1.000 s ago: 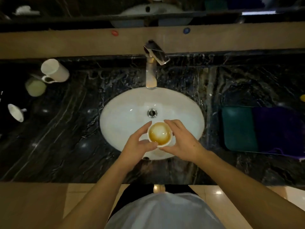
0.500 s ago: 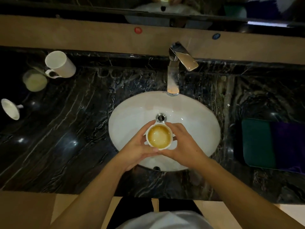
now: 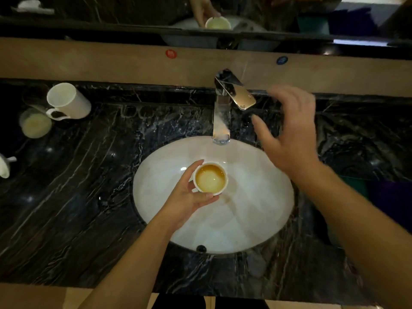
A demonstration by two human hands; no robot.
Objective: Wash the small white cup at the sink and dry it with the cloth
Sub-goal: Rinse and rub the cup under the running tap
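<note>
The left hand (image 3: 186, 198) grips the cup (image 3: 210, 178) from its left side: thumb along the near wall, fingers (image 3: 196, 167) curled round the far-left wall. The cup stands upright, mouth up toward the camera, its axis vertical, held over the middle of the sink (image 3: 256, 208) and clear of the basin floor. Inside, a brownish-yellow stain or liquid covers the bottom; which of the two it is cannot be told. The cup hides the drain.

The right hand (image 3: 287, 134) holds nothing. Its fingers are spread and loosely bent, blurred, hovering just right of the tap (image 3: 223, 112) and near its lever (image 3: 239, 92), not touching either so far as can be seen.

The tap's spout points down at the far rim of the sink. No water stream can be made out.

On the dark marble counter (image 3: 89, 208) to the left stand one white mug (image 3: 69, 101) lying tilted with its handle toward the camera, one pale round lidded container (image 3: 35, 123) just beside it, and one small white object (image 3: 4, 167) cut off by the left edge. To the right, the cloth (image 3: 356, 186) is mostly hidden behind the right forearm; only a green patch and a purple patch show.

On the ledge behind are two round markers, one red (image 3: 171, 53) and one blue (image 3: 282, 60). In the mirror above, a reflection of the cup and hand shows.
</note>
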